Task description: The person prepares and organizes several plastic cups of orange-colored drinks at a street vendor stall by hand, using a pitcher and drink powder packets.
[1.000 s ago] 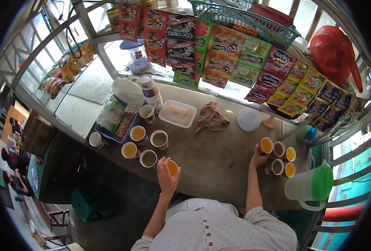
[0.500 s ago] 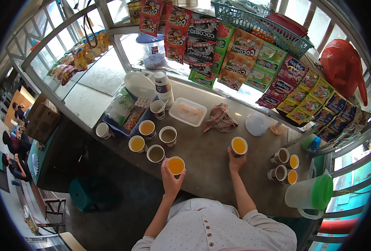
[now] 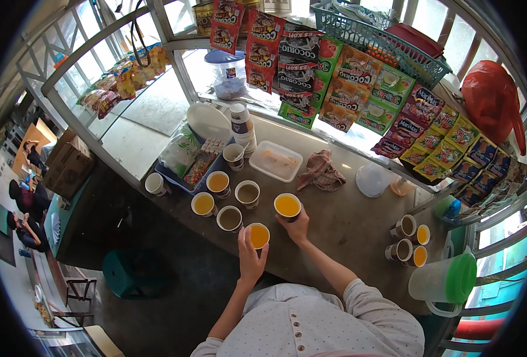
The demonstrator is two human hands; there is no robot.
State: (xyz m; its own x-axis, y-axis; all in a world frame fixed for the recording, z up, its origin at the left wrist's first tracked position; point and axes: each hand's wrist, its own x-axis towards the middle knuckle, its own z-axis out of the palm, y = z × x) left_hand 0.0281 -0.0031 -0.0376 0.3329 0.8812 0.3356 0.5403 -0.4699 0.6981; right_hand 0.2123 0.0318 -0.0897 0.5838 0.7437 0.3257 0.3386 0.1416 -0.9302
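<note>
My left hand (image 3: 251,262) is wrapped round the near side of a paper cup of orange drink (image 3: 259,236) at the table's front edge. A second cup of orange drink (image 3: 288,205) is in my right hand (image 3: 296,227), up and to the right of the first. Just left of both hands stand several filled cups: two hold orange drink, such as the front-left cup (image 3: 203,204), and two a brownish drink, such as the near brown cup (image 3: 229,219). My palms and part of the cup walls are hidden from above.
Behind the cups are a blue tray (image 3: 183,182), a stack of paper cups (image 3: 243,128), a white plastic box (image 3: 275,160) and a checked cloth (image 3: 321,171). More filled cups (image 3: 403,250) and a green-lidded pitcher (image 3: 436,279) stand at right. Sachet strips (image 3: 352,83) hang above.
My right hand has carried its cup of orange drink leftward, close to the other cups. My left hand stays at its cup. The view has shifted slightly.
</note>
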